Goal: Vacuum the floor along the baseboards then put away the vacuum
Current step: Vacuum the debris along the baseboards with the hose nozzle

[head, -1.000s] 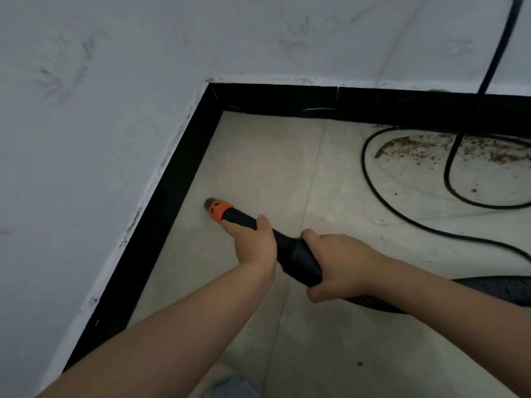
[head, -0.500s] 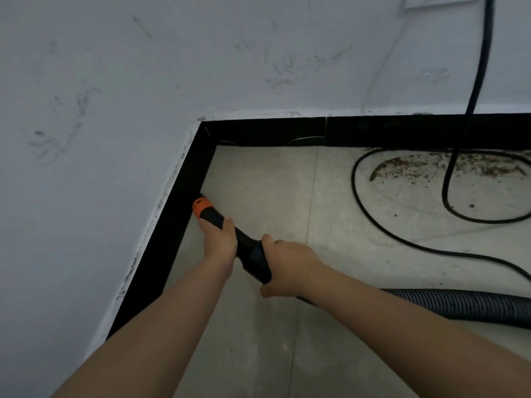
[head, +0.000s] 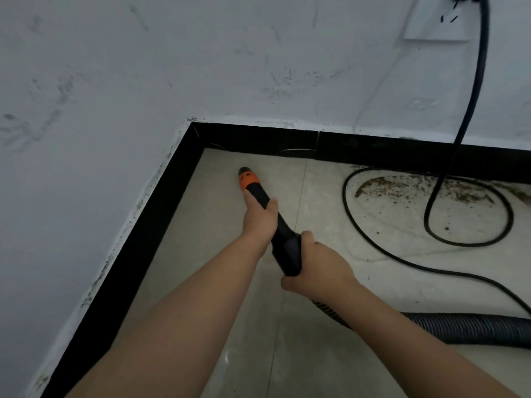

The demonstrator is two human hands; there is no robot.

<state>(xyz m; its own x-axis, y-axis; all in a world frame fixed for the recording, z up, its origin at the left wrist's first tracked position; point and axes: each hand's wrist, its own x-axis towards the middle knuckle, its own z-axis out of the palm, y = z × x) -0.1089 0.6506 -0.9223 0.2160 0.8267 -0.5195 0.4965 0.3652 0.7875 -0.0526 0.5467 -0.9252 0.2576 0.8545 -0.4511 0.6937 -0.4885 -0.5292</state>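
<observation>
Black tapered plastic forms the vacuum nozzle [head: 265, 205], tipped in orange and pointing into the floor [head: 224, 225] corner near the glossy black baseboard [head: 161, 202]. We note the left hand [head: 258, 222] clenched around its slim fore part and the right hand [head: 319, 265] gripping the thicker rear, where the ribbed hose [head: 465, 328] trails right. Brown debris [head: 402, 188] lies inside the looped power cord [head: 373, 248].

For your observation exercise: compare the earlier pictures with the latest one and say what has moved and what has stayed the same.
The orange-tipped black vacuum nozzle swung from the left black baseboard out toward the corner, its tip now clear of that baseboard. Both the left hand and the right hand kept their hold. The looped black power cord and brown debris patch lie unchanged.
</observation>
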